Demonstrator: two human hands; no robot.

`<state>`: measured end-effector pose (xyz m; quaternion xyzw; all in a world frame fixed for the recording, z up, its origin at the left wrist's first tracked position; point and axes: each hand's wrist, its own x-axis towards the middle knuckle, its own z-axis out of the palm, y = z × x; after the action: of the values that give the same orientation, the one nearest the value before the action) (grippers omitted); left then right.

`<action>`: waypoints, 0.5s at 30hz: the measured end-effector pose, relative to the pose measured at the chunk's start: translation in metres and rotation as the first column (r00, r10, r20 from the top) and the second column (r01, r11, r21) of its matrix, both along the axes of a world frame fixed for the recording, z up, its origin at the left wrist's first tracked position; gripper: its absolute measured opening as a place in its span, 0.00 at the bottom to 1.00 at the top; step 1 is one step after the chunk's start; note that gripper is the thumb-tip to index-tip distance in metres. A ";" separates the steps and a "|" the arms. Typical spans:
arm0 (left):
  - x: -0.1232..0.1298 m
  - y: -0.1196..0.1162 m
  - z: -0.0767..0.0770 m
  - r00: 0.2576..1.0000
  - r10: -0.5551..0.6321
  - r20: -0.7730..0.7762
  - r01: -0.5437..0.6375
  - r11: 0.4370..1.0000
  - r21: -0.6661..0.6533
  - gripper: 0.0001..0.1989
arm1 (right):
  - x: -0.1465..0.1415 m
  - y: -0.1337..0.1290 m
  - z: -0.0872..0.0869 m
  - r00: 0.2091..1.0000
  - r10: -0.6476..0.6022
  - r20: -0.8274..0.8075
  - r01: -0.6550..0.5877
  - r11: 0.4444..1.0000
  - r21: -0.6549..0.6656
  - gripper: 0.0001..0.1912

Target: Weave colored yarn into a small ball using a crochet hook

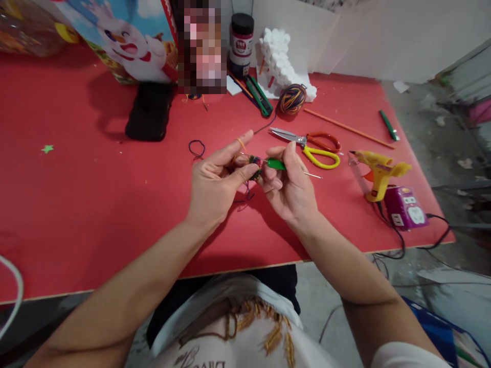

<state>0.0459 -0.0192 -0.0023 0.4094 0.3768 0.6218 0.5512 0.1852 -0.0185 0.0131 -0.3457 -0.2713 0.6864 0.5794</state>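
Above the red desk (84, 220), toward its front edge, the left hand (215, 184) pinches a small multicoloured crochet piece (254, 162); the right hand (293, 186) grips a green-handled crochet hook (275, 164) against it.

1 left hand (213, 184), 1 right hand (293, 184), 1 green-handled hook (276, 164), 1 yarn piece (254, 161), 1 yarn ball (292, 99) and 1 dark-lidded jar (241, 46) far, 1 pair of scissors (287, 135), 1 glue gun (379, 171) and 1 purple socket box (405, 208) right, 1 black phone (149, 112) and 1 green star (47, 148) left.
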 end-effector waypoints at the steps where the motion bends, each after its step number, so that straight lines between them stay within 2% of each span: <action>1: -0.001 0.000 0.000 1.000 0.002 0.006 -0.002 1.000 0.003 0.25 | -0.001 -0.001 -0.002 1.000 -0.002 0.005 0.002 1.000 0.025 0.18; 6: -0.011 0.003 0.001 0.999 -0.018 -0.032 0.019 1.000 0.025 0.24 | 0.002 -0.004 -0.008 0.998 0.008 0.064 -0.015 0.993 0.121 0.13; 10: -0.013 0.002 -0.001 0.996 -0.036 -0.080 0.038 0.999 0.022 0.26 | 0.006 -0.009 -0.010 0.958 -0.061 0.281 -0.023 0.958 0.286 0.11; 12: -0.011 0.000 -0.002 0.995 -0.033 -0.091 0.033 0.999 0.007 0.26 | 0.006 -0.012 -0.013 0.872 -0.183 0.455 -0.035 0.903 0.429 0.11; 13: -0.010 -0.001 -0.002 0.996 -0.028 -0.090 0.028 1.000 -0.002 0.27 | 0.005 -0.014 -0.015 0.804 -0.267 0.531 -0.056 0.855 0.515 0.10; 15: -0.008 -0.002 -0.002 0.997 -0.031 -0.077 0.029 0.999 -0.022 0.27 | 0.004 -0.018 -0.019 0.660 -0.466 0.589 -0.124 0.706 0.697 0.11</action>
<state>0.0374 -0.0210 -0.0046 0.4332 0.3980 0.5931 0.5496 0.1889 -0.0361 -0.0058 -0.3758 -0.6752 0.2739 0.5726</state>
